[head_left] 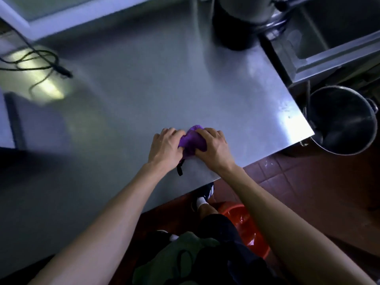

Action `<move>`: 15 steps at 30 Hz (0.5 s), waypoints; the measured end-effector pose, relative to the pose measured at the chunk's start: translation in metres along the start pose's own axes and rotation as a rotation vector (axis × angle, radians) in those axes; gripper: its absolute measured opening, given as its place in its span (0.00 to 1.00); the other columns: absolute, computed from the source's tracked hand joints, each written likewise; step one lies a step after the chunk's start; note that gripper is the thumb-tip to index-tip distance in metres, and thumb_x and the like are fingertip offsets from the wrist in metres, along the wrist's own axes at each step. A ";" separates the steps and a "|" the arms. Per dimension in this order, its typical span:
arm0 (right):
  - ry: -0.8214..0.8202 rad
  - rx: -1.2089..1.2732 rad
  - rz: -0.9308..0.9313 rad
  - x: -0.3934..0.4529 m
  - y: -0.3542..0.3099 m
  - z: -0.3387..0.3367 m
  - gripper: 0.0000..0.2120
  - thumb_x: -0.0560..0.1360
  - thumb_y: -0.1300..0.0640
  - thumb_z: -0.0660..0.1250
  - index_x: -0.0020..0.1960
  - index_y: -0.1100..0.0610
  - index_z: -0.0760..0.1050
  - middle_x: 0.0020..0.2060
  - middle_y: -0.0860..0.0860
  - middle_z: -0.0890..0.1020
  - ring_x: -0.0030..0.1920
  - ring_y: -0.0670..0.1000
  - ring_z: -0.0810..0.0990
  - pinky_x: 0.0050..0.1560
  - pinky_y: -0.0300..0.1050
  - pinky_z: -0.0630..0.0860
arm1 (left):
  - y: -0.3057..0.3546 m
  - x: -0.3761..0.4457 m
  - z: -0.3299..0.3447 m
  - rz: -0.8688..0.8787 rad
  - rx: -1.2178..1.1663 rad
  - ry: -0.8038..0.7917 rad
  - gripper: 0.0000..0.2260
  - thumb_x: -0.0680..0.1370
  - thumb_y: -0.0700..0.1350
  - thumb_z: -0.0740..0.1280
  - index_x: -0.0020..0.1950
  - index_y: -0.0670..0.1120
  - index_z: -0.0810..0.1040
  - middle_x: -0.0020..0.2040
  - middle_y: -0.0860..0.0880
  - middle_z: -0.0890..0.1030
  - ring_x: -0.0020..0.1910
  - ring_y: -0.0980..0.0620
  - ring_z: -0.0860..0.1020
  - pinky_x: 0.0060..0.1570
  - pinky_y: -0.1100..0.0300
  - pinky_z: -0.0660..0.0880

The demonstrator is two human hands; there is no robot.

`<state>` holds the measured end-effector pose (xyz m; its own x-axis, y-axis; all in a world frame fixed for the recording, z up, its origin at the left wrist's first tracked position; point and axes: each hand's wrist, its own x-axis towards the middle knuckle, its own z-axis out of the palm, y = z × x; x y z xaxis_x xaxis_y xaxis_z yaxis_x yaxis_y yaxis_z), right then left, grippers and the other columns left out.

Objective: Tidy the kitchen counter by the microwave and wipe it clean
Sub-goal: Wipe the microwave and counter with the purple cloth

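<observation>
Both hands work one crumpled purple cloth [192,141] on the brushed stainless-steel counter [144,95], close to its near edge and right of centre. The left hand [164,146] curls its fingers into the cloth's left side, and the right hand [213,148] clutches its right side, so the fabric is bunched between them; a short black tag or loop [179,169] trails from it toward the near edge.

Judging by the bare steel across most of the surface, the tidying looks largely done, and the wiping seems to be what is left, or is under way; whether any stretch has already been wiped cannot be told.

A loose black cable with a plug [44,62] lies at the far left and would snag a wide sweep. A dark round vessel [238,23] stands at the far edge. Off the right corner stands a large steel stockpot [343,120], and an orange plastic basin [244,229] rests on the red tiled floor [308,177].
</observation>
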<state>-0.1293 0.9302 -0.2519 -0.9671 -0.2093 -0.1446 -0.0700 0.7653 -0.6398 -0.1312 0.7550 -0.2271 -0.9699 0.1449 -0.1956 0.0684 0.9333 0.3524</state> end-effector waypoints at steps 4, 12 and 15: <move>-0.016 -0.043 -0.151 -0.011 -0.069 0.031 0.29 0.67 0.57 0.75 0.67 0.56 0.75 0.61 0.56 0.79 0.54 0.62 0.75 0.56 0.50 0.72 | -0.055 -0.059 -0.032 -0.089 -0.032 0.131 0.18 0.73 0.39 0.70 0.63 0.47 0.79 0.55 0.47 0.79 0.57 0.42 0.75 0.57 0.47 0.70; -0.091 -0.071 -0.404 -0.072 -0.214 0.105 0.29 0.68 0.59 0.75 0.68 0.59 0.75 0.63 0.58 0.78 0.58 0.63 0.74 0.58 0.54 0.72 | -0.164 -0.213 -0.080 -0.239 -0.048 0.339 0.17 0.74 0.43 0.72 0.62 0.49 0.79 0.55 0.50 0.80 0.56 0.44 0.75 0.55 0.49 0.71; -0.119 -0.075 -0.496 -0.099 -0.268 0.135 0.29 0.68 0.59 0.75 0.68 0.59 0.75 0.63 0.58 0.78 0.58 0.63 0.74 0.60 0.53 0.71 | -0.198 -0.275 -0.098 -0.288 -0.054 0.420 0.17 0.74 0.42 0.72 0.63 0.48 0.79 0.56 0.49 0.81 0.57 0.44 0.76 0.56 0.47 0.72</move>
<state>0.0181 0.6640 -0.1677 -0.7789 -0.6228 0.0743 -0.5346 0.5973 -0.5978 0.0986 0.4979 -0.1537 -0.9585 -0.2709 0.0890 -0.2173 0.8960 0.3873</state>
